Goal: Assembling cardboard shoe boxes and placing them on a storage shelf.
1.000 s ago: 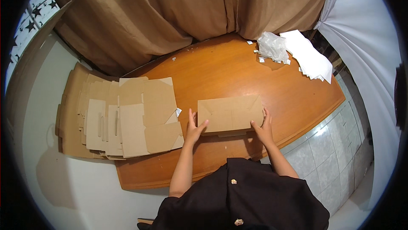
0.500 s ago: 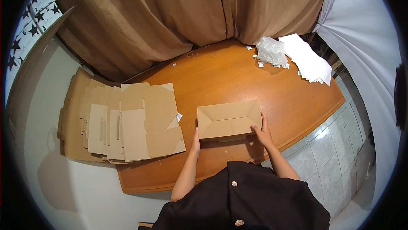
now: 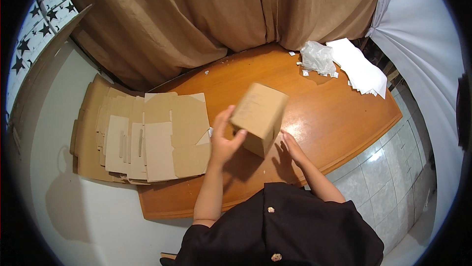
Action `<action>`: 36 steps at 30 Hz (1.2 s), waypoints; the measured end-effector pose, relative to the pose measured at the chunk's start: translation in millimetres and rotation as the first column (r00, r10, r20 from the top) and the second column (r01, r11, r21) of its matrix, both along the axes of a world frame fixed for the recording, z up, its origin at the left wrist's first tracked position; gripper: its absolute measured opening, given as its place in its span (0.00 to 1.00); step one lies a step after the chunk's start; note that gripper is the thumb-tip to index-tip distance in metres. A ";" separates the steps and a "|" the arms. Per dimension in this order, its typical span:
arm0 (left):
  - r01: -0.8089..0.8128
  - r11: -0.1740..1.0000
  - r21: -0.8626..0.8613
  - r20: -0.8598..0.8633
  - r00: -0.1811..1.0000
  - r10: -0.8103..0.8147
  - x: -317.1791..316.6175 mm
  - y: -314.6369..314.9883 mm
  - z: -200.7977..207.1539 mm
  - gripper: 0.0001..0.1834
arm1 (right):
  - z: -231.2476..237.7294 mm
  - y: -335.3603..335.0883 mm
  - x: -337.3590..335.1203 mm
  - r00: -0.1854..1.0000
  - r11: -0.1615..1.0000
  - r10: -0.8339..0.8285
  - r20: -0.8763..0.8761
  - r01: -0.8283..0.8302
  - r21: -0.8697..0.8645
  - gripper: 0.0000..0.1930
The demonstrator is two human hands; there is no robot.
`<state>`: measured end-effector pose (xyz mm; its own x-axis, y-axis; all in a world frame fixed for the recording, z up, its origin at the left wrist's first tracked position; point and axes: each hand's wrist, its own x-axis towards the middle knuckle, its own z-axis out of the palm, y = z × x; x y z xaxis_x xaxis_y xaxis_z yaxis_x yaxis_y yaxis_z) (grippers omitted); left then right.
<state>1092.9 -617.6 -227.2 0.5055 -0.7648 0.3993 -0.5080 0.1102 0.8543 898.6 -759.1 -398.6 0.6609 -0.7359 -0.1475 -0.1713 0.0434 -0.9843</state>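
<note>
A brown cardboard box point(image 3: 259, 110), tilted and turned on a slant, is held up off the table between my hands. My left hand point(image 3: 226, 138) grips its left end, thumb on the near side and fingers behind. My right hand point(image 3: 295, 150) is beside the box's lower right edge with fingers stretched out; whether its fingertips touch the cardboard I cannot tell. The underside and far side of the box are hidden.
Flattened cardboard boxes point(image 3: 162, 138) lie in an overlapping row on the left of the wooden table point(image 3: 344, 123). At the back right are a crumpled clear plastic bag point(image 3: 316, 58), small white packets point(image 3: 306, 73) and white paper sheets point(image 3: 359, 68). Brown curtains point(image 3: 196, 15) hang behind.
The box has been lifted and turned from lying lengthwise to a slanted, tilted pose. My left hand has moved up with it; my right hand has loosened from its right end and shifted left.
</note>
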 end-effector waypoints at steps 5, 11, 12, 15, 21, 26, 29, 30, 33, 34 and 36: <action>0.222 0.964 -0.144 0.044 0.975 -0.218 -54.6 -31.0 -24.4 0.49 | 41.2 -8.7 -23.3 0.699 0.861 -0.506 0.505 0.374 0.344 0.28; 0.445 0.863 0.239 -0.123 0.896 -0.427 -58.3 -53.5 -70.1 0.56 | 97.7 -23.4 -102.3 0.619 0.698 -0.695 0.365 0.703 0.135 0.29; 0.436 0.861 0.264 0.003 0.892 -0.453 -61.7 -56.6 -69.0 0.51 | 97.7 -23.6 -114.6 0.671 0.717 -0.684 0.287 0.692 0.090 0.29; 0.385 0.831 0.401 0.266 0.819 -0.508 -78.4 -63.1 -64.3 0.43 | 84.2 -24.1 -147.2 0.878 0.878 -0.477 0.052 0.473 0.071 0.28; 0.440 0.834 0.332 0.323 0.778 -0.539 -98.2 -82.8 -58.8 0.24 | 66.6 -16.7 -146.4 0.778 0.736 -0.628 -0.013 0.588 -0.336 0.24; 0.396 0.918 0.007 0.572 0.752 -0.328 -102.5 -114.2 -26.8 0.16 | 101.6 -14.5 -141.0 0.836 0.551 -0.518 0.179 0.487 -0.678 0.35; 0.335 0.928 -0.165 0.682 0.718 -0.138 -93.4 -136.3 -20.5 0.15 | 117.5 -7.8 -130.9 0.954 0.587 -0.278 -0.110 0.077 -0.806 0.40; 0.265 0.950 -0.167 0.662 0.744 -0.091 -92.2 -143.9 -16.9 0.18 | 102.7 -13.0 -133.3 0.963 0.615 -0.234 -0.134 0.039 -0.787 0.36; 0.079 0.975 -0.206 0.576 0.816 0.056 -81.1 -150.0 -20.4 0.24 | 64.9 -42.7 -134.9 0.821 0.544 -0.524 -0.225 0.119 -0.831 0.32; 0.003 0.969 -0.249 0.512 0.849 0.129 -72.9 -147.9 -28.8 0.24 | 64.5 -50.7 -129.7 0.735 0.556 -0.641 -0.223 0.243 -0.795 0.29; -0.149 0.945 -0.291 0.329 0.912 0.245 -48.5 -139.0 -61.0 0.24 | 60.3 -64.7 -132.8 0.707 0.549 -0.703 -0.077 0.471 -0.691 0.29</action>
<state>1044.4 -756.6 -288.2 0.4220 -0.5130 0.7475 -0.8064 0.1645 0.5681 765.7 -823.8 -338.3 0.0429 -0.9352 0.3516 -0.6204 -0.3008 -0.7243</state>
